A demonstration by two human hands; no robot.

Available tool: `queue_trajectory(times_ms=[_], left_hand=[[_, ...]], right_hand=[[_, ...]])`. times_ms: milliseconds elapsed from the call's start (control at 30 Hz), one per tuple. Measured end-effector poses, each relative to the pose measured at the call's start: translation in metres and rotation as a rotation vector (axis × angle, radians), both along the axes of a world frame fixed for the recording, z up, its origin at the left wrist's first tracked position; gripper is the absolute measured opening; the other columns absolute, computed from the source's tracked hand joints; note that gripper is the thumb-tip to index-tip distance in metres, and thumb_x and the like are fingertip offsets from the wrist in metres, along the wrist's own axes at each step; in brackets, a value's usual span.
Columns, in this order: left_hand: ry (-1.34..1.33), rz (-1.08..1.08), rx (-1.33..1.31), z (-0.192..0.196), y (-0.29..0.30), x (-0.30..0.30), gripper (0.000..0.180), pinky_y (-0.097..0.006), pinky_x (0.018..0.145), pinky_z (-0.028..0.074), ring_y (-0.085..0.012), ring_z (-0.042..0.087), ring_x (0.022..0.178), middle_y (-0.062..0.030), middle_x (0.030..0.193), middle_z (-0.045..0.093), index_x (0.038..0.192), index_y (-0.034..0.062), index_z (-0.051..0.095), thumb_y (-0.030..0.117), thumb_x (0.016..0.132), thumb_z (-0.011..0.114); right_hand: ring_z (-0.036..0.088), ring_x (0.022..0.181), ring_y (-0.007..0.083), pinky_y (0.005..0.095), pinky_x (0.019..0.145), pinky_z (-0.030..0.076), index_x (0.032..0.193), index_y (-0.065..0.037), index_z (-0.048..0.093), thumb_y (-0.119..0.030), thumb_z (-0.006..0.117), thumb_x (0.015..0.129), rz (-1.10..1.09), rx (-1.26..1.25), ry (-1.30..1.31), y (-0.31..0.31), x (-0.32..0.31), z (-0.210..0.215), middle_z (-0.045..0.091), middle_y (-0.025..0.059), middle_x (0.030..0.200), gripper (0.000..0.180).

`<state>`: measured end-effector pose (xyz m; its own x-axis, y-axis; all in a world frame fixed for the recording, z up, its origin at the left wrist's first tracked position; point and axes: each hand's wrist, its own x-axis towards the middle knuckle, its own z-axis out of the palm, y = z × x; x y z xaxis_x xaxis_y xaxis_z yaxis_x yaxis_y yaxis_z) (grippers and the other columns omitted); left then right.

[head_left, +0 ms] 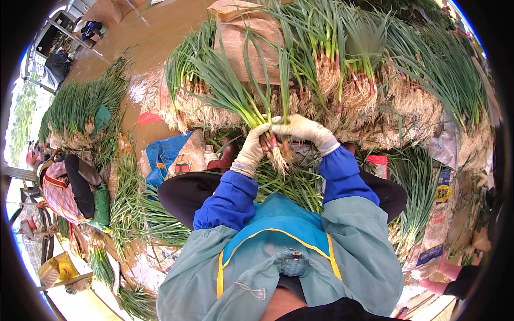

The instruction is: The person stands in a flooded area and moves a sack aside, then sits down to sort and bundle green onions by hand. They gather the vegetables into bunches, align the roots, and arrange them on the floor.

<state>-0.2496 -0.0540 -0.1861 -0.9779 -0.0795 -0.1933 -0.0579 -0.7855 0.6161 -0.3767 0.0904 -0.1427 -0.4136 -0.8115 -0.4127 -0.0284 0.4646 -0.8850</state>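
Note:
Off-white gloves cover both my hands, held close together in front of me. My left hand (pixel 251 149) is closed round a small bunch of green garlic (pixel 243 109), its leaves fanning up and away and its pale roots hanging below. Beside it, my right hand (pixel 303 130) pinches a green garlic stalk (pixel 285 80) near its lower end; the fingertips of the two hands nearly meet. Just beyond my hands, a long pile of green garlic (pixel 353 91) lies with its stringy roots toward me. Loose green leaves (pixel 292 187) lie below my hands, between my legs.
A brown sack (pixel 249 51) rests on the far pile. Blue and white sacking (pixel 171 152) lies left of my knee. Another person (pixel 67 187) crouches at the left near a second green garlic pile (pixel 77 109). At the lower right, another person's hand (pixel 436 286) shows.

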Motion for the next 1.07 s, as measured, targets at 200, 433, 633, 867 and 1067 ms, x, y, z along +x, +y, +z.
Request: queue_trajectory(times_ms=[200, 433, 633, 867, 1067], left_hand=[[-0.09, -0.019, -0.232, -0.008, -0.011, -0.005, 0.03, -0.029, 0.061, 0.054, -0.0158, 0.06, 0.068, -0.0097, 0.086, 0.064, 0.11, -0.0019, 0.058, 0.017, 0.087, 0.062], [-0.011, 0.174, 0.089, 0.003, -0.019, 0.003, 0.036, -0.03, 0.066, 0.053, -0.0185, 0.061, 0.074, -0.0114, 0.1, 0.065, 0.116, 0.0041, 0.051, 0.004, 0.083, 0.064], [-0.203, 0.077, -0.353, 0.01, -0.008, 0.003, 0.022, -0.019, 0.03, 0.029, -0.0079, 0.044, 0.034, -0.0045, 0.069, 0.064, 0.098, -0.0001, 0.067, 0.018, 0.084, 0.066], [-0.201, -0.106, -0.345, 0.014, -0.011, 0.01, 0.028, -0.02, 0.03, 0.029, -0.0102, 0.049, 0.035, -0.011, 0.069, 0.067, 0.105, 0.0002, 0.065, 0.019, 0.084, 0.064], [-0.233, -0.033, -0.211, -0.008, 0.015, 0.021, 0.021, -0.024, 0.038, 0.045, -0.0181, 0.058, 0.043, -0.0109, 0.067, 0.066, 0.095, 0.0018, 0.063, 0.02, 0.086, 0.067]], right_hand=[[0.065, 0.083, 0.029, 0.0346, 0.078, 0.05, 0.106, -0.005, 0.066, -0.037, 0.059, 0.084, -0.343, 0.076, 0.548, 0.0, 0.015, 0.008, 0.068, 0.0155, 0.094, 0.04], [0.056, 0.059, 0.0116, 0.0267, 0.062, 0.048, 0.101, -0.005, 0.068, -0.027, 0.06, 0.086, -0.645, 0.125, 0.491, 0.022, -0.023, 0.001, 0.064, 0.0039, 0.068, 0.028], [0.041, 0.05, 0.0051, 0.0188, 0.047, 0.035, 0.114, -0.009, 0.063, -0.024, 0.061, 0.09, -0.454, -0.386, -0.209, 0.003, -0.012, -0.01, 0.05, -0.0053, 0.064, 0.028], [0.035, 0.042, 0.0051, 0.0227, 0.039, 0.026, 0.09, -0.004, 0.061, -0.019, 0.061, 0.091, -0.534, -0.549, -0.625, -0.049, 0.001, -0.018, 0.045, -0.0052, 0.054, 0.015], [0.046, 0.048, 0.0079, 0.0202, 0.043, 0.037, 0.088, -0.006, 0.059, -0.017, 0.063, 0.088, -0.813, -0.613, -0.661, -0.06, 0.015, -0.048, 0.052, -0.0031, 0.062, 0.012]])
